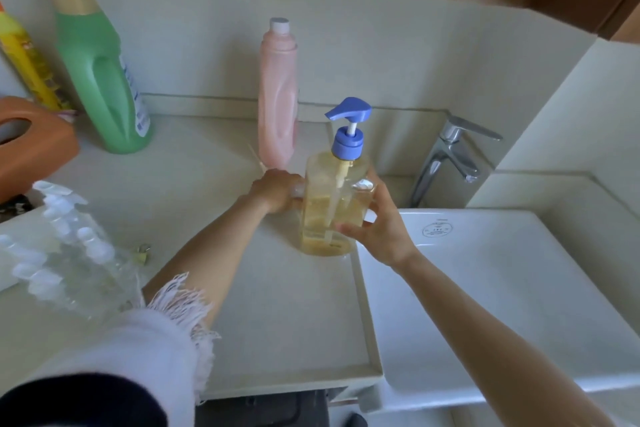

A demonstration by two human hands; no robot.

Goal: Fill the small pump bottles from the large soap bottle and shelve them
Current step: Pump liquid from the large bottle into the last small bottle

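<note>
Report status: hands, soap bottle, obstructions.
Left hand and right hand both grip large soap bottle, upright on counter. Blue pump still on. Nothing blocking.

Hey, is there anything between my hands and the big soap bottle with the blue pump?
No. Both hands are already on the large soap bottle: the left hand touches its left side and the right hand wraps its right side. The pink bottle stands behind it, out of the way.
</note>
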